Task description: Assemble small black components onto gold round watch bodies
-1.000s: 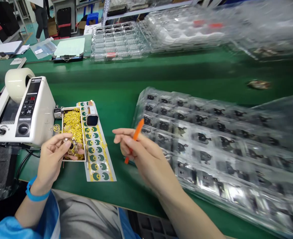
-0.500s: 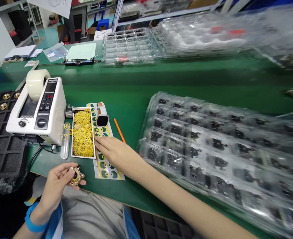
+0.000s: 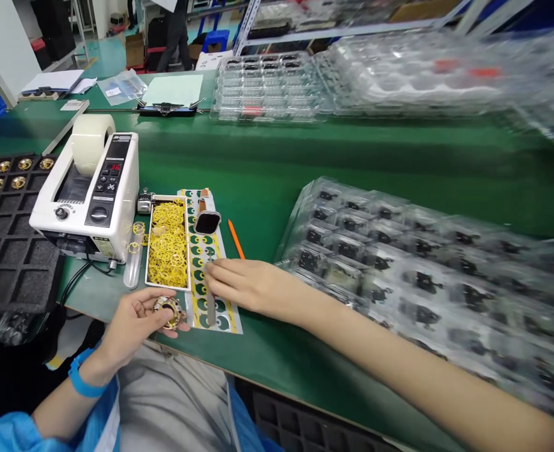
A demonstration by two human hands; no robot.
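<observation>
1. Right now, your left hand (image 3: 133, 323) grips a round gold-coloured part (image 3: 168, 312) between thumb and fingertips, just above the near edge of the green table (image 3: 267, 157).
2. Your right hand (image 3: 244, 285) lies flat, palm down, on the sticker sheet (image 3: 211, 276). Its fingers (image 3: 215, 271) are pressed on the sheet's green and yellow round labels. Something slim and grey seems to sit under those fingertips, but you cannot tell from this view whether the hand pinches it or only rests on it.
3. Just left of the sheet, touching its edge, stands a narrow white tray (image 3: 168, 242) heaped with yellow rings.
4. A smartwatch (image 3: 206, 221) lies on the far end of the sheet, face up.
5. An orange stick (image 3: 235, 238) lies on the table just right of the sheet, apart from your right hand.
6. A white tape dispenser (image 3: 88, 191) with a tape roll on top sits left of the ring tray.
7. A black foam tray (image 3: 4, 245) sits at the far left, with gold parts (image 3: 17, 172) in its far pockets.
8. Clear blister trays (image 3: 423, 276) holding small dark pieces spread out to the right of your right forearm.
9. More clear trays (image 3: 272, 88) are stacked across the table, beside a clipboard (image 3: 171, 94).
</observation>
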